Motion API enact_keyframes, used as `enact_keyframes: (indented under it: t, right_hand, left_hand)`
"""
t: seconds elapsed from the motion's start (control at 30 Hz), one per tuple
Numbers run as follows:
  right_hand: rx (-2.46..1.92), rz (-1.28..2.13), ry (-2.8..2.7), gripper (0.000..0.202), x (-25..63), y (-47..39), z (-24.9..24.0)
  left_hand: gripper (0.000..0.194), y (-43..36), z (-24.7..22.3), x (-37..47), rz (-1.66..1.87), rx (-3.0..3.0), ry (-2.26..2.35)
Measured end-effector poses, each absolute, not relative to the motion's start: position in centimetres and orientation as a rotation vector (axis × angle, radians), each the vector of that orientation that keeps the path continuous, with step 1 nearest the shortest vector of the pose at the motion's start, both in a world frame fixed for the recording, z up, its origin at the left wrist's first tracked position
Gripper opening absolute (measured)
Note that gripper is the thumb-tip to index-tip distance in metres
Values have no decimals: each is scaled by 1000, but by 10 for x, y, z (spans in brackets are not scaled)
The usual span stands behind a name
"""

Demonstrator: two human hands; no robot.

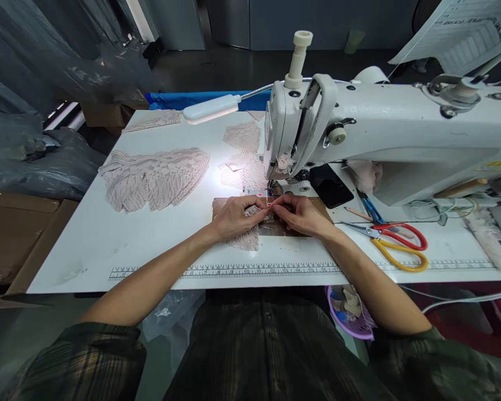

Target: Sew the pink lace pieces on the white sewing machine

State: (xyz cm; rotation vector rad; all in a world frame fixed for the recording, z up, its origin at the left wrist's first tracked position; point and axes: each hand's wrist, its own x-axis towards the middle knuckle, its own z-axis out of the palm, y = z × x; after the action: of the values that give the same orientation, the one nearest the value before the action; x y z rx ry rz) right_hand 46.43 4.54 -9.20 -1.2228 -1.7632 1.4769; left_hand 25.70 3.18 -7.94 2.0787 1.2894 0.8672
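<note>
My left hand (239, 217) is closed on a small pale pink lace piece (247, 239), which hangs toward the table's front edge. Close beside it, my right hand (301, 214) pinches with thumb and forefinger; what lies between those fingertips is too small to make out. Both sets of fingertips nearly meet just in front of the needle area of the white sewing machine (371, 122). Beneath the hands is a brown plate (313, 207). More lace (246, 170) lies lit behind the needle, and a stack of lace pieces (154, 175) rests on the left of the table.
Right of my right hand lie scissors (401, 234) with red and yellow handles and a black phone (330, 185). A lamp (212, 108) hangs over the table's back. A ruler strip (259, 270) runs along the front edge. A purple basket (350, 328) stands below.
</note>
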Motion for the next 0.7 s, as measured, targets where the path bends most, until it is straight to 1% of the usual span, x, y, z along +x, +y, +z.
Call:
enact_keyframes:
  t: [0.13,0.3,0.4,0.6,0.7]
  right_hand:
    - [-1245,1493,-1763,31,464,43,-90]
    - [-1275,1417,-1807,34,462,42,-88]
    - [-1302,1355,-1835,31,460,41,-86]
    - [-1361,1243,-1867,19,452,37,-83]
    - [-1383,1186,-1853,20,450,37,-82]
  left_hand:
    - [9,32,-81,257,886,2088,1308]
    - [10,32,-80,258,851,2094,1307]
    - [11,32,-81,258,847,2096,1320]
    - [13,34,-86,258,801,2107,1273]
    - [11,34,-86,259,785,2126,1239]
